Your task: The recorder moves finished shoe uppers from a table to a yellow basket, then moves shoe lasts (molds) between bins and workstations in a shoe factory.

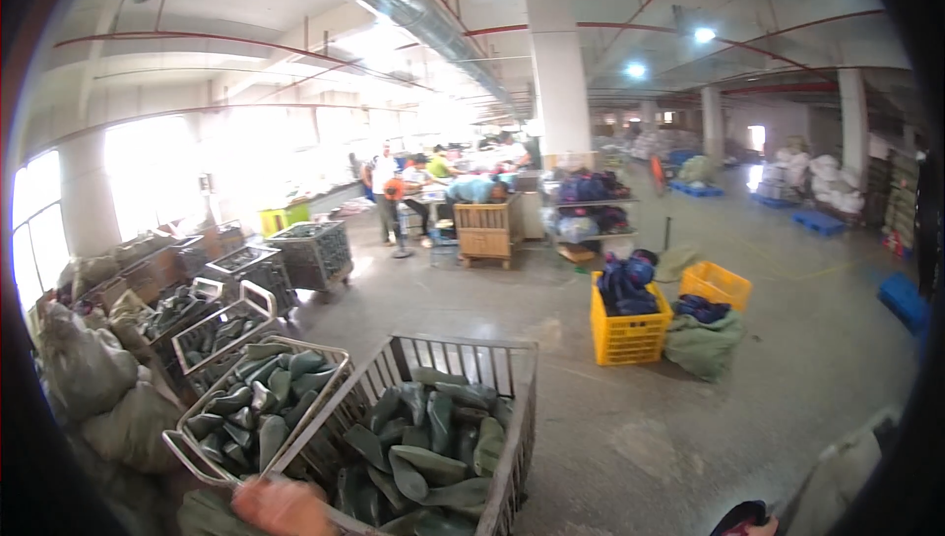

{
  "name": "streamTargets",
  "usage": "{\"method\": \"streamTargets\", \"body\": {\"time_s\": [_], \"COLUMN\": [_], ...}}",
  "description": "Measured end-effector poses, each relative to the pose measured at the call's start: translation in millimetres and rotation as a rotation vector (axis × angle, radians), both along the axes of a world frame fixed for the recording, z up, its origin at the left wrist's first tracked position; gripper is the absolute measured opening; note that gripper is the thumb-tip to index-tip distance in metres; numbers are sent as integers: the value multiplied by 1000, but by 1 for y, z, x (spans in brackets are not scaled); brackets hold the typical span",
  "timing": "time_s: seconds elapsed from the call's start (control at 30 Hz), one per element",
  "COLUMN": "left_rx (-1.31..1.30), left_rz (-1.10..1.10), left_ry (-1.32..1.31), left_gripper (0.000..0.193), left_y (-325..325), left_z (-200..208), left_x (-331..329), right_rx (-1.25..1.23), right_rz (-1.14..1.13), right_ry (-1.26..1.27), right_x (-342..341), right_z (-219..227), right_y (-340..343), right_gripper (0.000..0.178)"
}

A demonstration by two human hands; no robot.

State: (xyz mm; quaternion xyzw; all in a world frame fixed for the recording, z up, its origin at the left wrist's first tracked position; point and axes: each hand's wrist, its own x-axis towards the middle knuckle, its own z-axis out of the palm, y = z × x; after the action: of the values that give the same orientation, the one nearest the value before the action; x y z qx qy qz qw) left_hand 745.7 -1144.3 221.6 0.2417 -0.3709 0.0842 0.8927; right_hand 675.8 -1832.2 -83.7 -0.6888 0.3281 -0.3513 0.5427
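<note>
My left hand (285,505), smeared by motion, is at the lower edge by the near left corner of a metal-barred cart (527,408). Whether its fingers grip the rail cannot be made out. Dark green shoe lasts (440,423) fill this cart in a loose heap. To its left, a second wire cart (335,378) with a pale rim holds more green shoe lasts (273,438). At the bottom right, a skin-coloured patch (762,528), perhaps part of my right hand, shows beside a dark rounded thing (740,515); its fingers are hidden.
More carts (313,251) line the left side, beside bulging sacks (89,364). A yellow crate (630,334) with dark bundles stands right of the near cart, next to a green sack (705,347). Several people work around a wooden cabinet (487,231) further back. A pillar (559,68) rises behind.
</note>
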Motion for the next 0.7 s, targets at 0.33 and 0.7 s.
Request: {"method": "streamTargets", "body": {"time_s": [0.33, 0.7], "left_rx": [1244, 1658], "left_rz": [-2, 194], "left_ry": [292, 215], "left_gripper": [32, 39], "left_y": [-204, -241], "left_z": [-52, -109], "left_x": [321, 636], "right_rx": [-516, 21], "right_rz": [732, 1528], "right_ry": [-88, -365], "right_x": [396, 824], "right_z": [40, 227], "right_y": [23, 118], "right_gripper": [16, 12]}}
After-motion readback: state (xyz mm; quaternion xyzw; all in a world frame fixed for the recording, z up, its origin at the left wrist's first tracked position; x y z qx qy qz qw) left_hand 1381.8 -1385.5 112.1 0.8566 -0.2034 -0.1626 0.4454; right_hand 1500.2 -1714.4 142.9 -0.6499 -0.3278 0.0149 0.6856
